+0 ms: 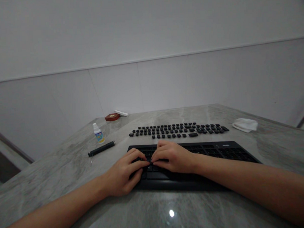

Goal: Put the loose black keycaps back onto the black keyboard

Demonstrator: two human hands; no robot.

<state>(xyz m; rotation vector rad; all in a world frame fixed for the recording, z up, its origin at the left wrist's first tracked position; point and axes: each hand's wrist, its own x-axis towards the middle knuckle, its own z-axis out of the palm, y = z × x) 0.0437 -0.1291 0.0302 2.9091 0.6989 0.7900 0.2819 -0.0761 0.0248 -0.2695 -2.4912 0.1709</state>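
A black keyboard (186,182) lies flat on the table in front of me, with keycaps off over part of it. My left hand (126,171) rests at its left part, fingers curled and tips down among the keys. From the right, my right hand (172,156) reaches to the same spot, its thumb and fingertips drawn together. The fingertips of both hands nearly meet there. Whatever they pinch is too small and too covered to make out. Just behind the keyboard, loose black keycaps (173,128) are laid out in rows.
Left of the keyboard lies a black bar-shaped piece (101,148), with a small white spray bottle (98,133) upright behind it. Further back are a reddish-brown case (112,117) and a flat white item (121,113). A folded white cloth (245,124) sits at the right. The marble-patterned table (76,163) meets a wall.
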